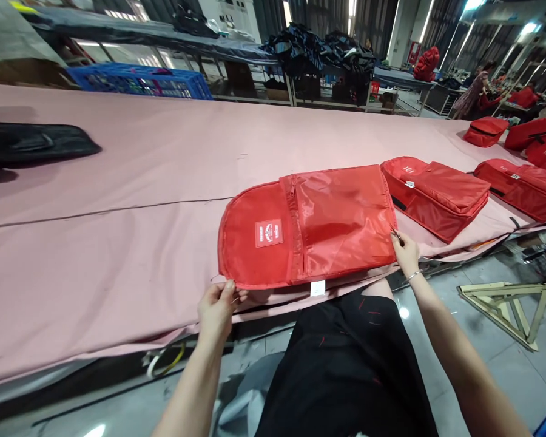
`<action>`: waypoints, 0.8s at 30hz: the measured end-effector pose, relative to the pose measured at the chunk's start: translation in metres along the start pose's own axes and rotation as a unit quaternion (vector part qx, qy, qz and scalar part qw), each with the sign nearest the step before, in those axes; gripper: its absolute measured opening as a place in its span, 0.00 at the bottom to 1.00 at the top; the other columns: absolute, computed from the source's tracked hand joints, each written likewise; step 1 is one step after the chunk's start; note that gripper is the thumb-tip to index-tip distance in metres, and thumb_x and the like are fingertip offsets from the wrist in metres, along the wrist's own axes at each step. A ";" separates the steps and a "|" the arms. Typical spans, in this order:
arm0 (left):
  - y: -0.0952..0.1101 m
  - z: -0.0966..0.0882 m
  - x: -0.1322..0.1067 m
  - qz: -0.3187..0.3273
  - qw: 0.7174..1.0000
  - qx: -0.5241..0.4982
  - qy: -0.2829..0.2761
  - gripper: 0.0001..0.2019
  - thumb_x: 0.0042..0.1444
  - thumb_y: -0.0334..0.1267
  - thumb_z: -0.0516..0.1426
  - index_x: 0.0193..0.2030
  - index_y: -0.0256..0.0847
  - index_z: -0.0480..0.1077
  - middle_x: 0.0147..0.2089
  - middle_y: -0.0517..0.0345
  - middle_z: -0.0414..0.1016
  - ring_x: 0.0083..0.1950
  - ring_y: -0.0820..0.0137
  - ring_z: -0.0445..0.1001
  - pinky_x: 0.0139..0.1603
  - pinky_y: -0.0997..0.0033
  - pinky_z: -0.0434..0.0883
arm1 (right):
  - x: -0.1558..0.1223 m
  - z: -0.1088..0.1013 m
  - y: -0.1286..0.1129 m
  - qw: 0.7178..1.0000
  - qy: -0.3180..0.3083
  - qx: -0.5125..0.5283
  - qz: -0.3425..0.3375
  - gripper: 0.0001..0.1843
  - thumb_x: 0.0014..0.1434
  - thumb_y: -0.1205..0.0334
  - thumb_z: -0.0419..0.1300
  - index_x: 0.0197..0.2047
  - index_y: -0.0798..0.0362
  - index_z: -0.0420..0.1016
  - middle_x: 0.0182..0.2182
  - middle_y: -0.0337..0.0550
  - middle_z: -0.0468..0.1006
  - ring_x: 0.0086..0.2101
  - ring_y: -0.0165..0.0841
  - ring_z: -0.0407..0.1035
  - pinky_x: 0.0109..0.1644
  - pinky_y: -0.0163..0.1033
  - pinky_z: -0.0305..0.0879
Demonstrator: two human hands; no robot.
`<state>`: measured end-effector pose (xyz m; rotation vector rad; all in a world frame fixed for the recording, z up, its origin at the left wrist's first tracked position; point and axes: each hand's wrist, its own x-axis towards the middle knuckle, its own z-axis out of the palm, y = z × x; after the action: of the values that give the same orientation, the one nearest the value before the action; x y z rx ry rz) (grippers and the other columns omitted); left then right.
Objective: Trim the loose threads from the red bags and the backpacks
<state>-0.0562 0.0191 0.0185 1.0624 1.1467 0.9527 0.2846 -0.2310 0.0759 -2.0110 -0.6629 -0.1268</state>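
Observation:
A red bag [346, 224] lies flat along the near edge of the pink-covered table, its rounded end to the left. On that end sits a square label [269, 232] with white print, and a zipper [293, 194] runs beside it. My left hand [219, 306] pinches the bag's near edge by the rounded end. At the opposite end, my right hand [406, 252] is closed on the near corner; a small dark bit at its fingertips is too small to name. A white tag [317, 288] hangs from the near edge between my hands.
Several finished-looking red bags [437, 194] stand to the right on the pink table cover [118, 261]. A black item [36, 142] lies at the left. Behind the table are a blue crate [141, 82] and dark piled goods [318, 48]. A metal frame [505, 303] stands on the floor.

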 end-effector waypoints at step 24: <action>-0.010 0.087 -0.162 0.211 0.921 0.146 -0.292 0.08 0.57 0.42 0.55 0.40 0.46 0.74 0.36 0.54 0.77 0.35 0.66 0.75 0.42 0.62 0.73 | -0.131 -0.032 -0.043 0.997 -0.040 0.067 -0.001 0.13 0.58 0.57 0.56 0.45 0.54 0.68 0.39 0.45 0.73 0.38 0.33 0.69 0.43 0.39 0.68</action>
<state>0.0028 -0.1521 0.0530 1.7458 0.5738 0.7142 0.1580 -0.2940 0.0804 -1.8945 -0.7054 -0.0041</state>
